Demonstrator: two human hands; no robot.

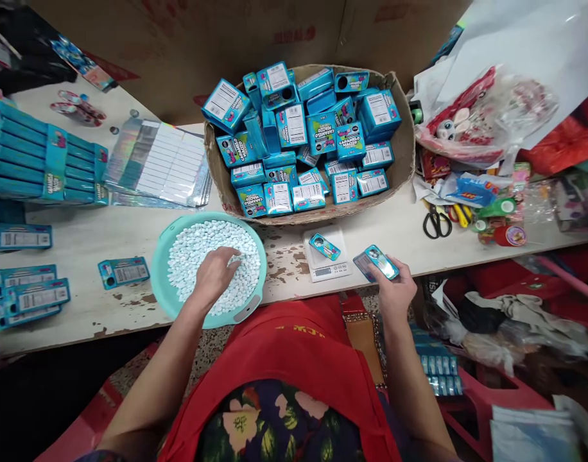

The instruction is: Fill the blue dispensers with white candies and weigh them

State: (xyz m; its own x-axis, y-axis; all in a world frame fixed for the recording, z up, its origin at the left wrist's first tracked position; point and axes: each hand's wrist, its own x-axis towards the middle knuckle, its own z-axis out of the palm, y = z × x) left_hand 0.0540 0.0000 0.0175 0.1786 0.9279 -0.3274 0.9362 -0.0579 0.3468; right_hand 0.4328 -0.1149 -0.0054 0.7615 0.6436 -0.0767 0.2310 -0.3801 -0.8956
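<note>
My left hand reaches into a turquoise bowl of small pale candies. Its fingers are bent together among the candies at the bowl's middle, and how many they grip is hidden. In my right hand is a flat blue candy tin, held by its right end over the table's front edge. A small white scale stands between the hands, and a second blue candy box lies on its plate.
Behind the scale, a cardboard tray holds many blue candy boxes. More boxes are stacked at left, beside label sheets. One box lies left of the bowl. Black scissors and wrapped sweets lie at right.
</note>
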